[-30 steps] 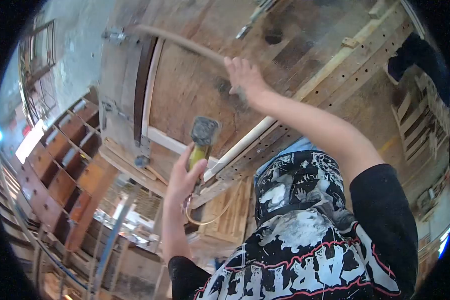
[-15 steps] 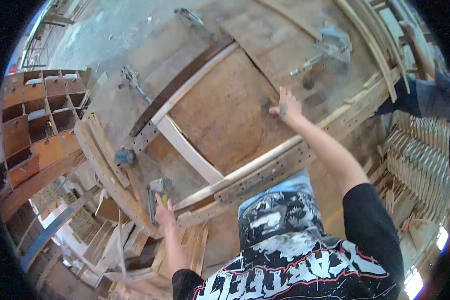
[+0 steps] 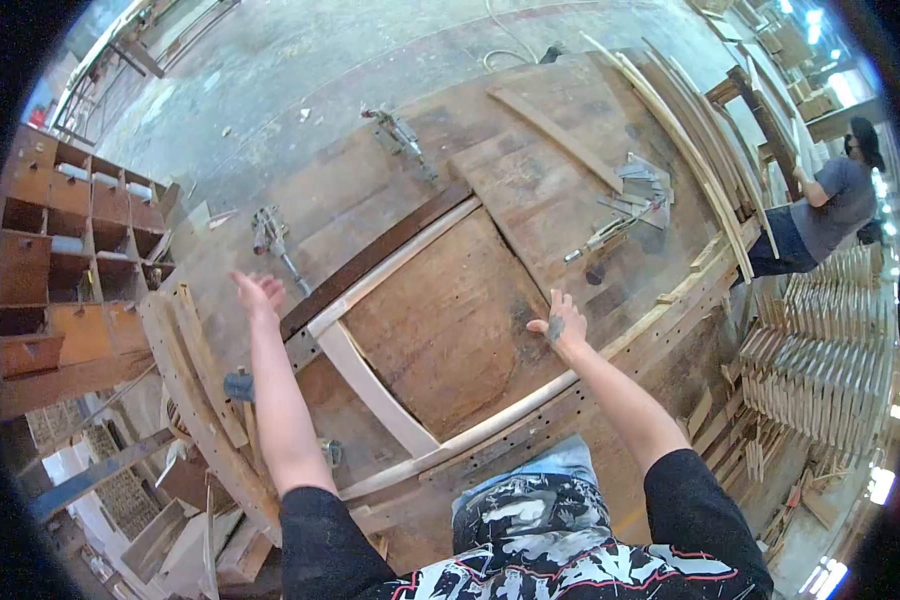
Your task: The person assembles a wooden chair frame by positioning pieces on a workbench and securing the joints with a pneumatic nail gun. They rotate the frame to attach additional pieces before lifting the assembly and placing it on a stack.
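My left hand (image 3: 258,295) reaches out over the table with its fingers apart and nothing in it. Just beyond it lies a metal clamp (image 3: 282,248), close to the end of a dark wooden bar (image 3: 380,245). Fingers stretched and thumb out, my right hand (image 3: 562,328) rests at the right side of a brown panel (image 3: 440,310). Pale wooden strips (image 3: 378,388) border this panel on the left, front and back. A metal tool head (image 3: 330,453) shows beside my left forearm, which covers the rest of it.
A second clamp (image 3: 398,138) lies at the back, and another (image 3: 615,230) at the right by fanned thin plates (image 3: 647,190). A dark cylindrical object (image 3: 238,386) stands left. Long boards (image 3: 685,150) line the right edge. A person (image 3: 832,210) stands beyond them.
My left hand has left the hammer-like metal tool by the front edge and moved forward and left toward the clamp. My right hand stays by the panel. The view has shifted, showing more floor.
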The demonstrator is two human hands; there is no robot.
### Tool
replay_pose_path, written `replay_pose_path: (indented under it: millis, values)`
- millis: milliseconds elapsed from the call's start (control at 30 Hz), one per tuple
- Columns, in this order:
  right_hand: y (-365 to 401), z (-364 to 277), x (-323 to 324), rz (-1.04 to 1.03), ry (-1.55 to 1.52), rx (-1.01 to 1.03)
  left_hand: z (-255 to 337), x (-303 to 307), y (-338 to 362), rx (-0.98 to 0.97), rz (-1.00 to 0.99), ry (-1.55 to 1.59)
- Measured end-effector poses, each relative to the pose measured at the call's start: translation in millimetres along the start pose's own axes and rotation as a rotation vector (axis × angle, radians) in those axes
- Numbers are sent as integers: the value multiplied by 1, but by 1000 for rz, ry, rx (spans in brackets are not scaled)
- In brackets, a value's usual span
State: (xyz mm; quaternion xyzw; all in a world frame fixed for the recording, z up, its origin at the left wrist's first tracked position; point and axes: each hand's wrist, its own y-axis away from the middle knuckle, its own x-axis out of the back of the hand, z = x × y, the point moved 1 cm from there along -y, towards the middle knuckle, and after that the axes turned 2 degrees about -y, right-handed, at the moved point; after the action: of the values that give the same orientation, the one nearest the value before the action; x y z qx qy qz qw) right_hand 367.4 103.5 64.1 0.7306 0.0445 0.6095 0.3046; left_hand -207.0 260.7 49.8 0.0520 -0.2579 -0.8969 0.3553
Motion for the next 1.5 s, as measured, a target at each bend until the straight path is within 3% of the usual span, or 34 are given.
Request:
replay_pose_path:
  millis: [67, 133, 200, 267, 367, 400, 467, 567, 600, 633, 700, 833, 967, 1000, 1033, 1067, 1100, 1133, 1200, 1233, 1267, 1333, 1367, 1433, 1467, 1500]
  values:
    - [3, 4, -3, 40, -52, -4, 49, -43, -37, 276, -66, 175]
    - [8, 8, -3, 81, -136, -4, 80, -54, -37, 41, -88, 216]
    - [13, 27, -21, 174, -247, 79, 93, -37, -19, -321, 114, 318]
    - [11, 47, -29, 242, -371, 110, 118, -22, 63, -588, 211, 60]
    - [20, 63, -35, 279, -517, 110, 40, 25, 107, -672, 267, -351]
    - [25, 66, -37, 302, -531, 128, 8, 35, 133, -667, 279, -488]
    - [28, 73, -47, 384, -489, 234, -100, 89, 145, -316, 139, -783]
    - [29, 66, -45, 436, -462, 233, -185, 94, 227, 7, -2, -815]
    - [29, 65, -47, 454, -452, 242, -208, 96, 241, -55, -71, -770]
    - [32, 62, -42, 470, -463, 234, -211, 90, 257, 62, -123, -613]
    - [42, 56, -32, 499, -493, 210, -206, 70, 275, 227, -41, -450]
    - [73, 49, 27, 521, -574, 209, -207, 48, 281, 28, 80, -426]
    - [80, 77, 73, 673, -662, 304, -141, 14, 326, 11, 26, -248]
    - [92, 69, 102, 609, -739, 176, -108, -3, 343, -31, 42, -173]
    - [99, 61, 127, 739, -687, 243, -90, -12, 352, -73, 55, -99]
    - [104, 55, 151, 867, -628, 309, -102, -14, 341, -355, 83, -39]
    - [112, 48, 175, 990, -562, 376, -105, -19, 344, -339, 131, 73]
    - [123, 34, 198, 987, -668, 424, -105, -27, 346, -322, 182, 188]
    - [154, -9, 231, 966, -888, 515, -98, -30, 350, -536, 137, 139]
    - [166, -34, 243, 739, -1153, 657, -94, -32, 353, -643, 114, 120]
    - [181, -58, 250, 482, -1406, 788, -46, -28, 365, -778, -76, 18]
    - [222, -108, 262, 128, -1780, 768, -27, -16, 361, -1105, -238, -311]
    - [224, -110, 255, -19, -1920, 699, -26, -11, 361, -1249, -297, -493]
    - [206, -90, 224, -245, -2157, 472, -30, 4, 366, -1332, -346, -782]
    - [184, -66, 195, -324, -2248, 321, -43, 22, 366, -1293, -269, -812]
    - [163, -42, 159, -164, -2159, 196, -59, 48, 360, -1135, -213, -885]
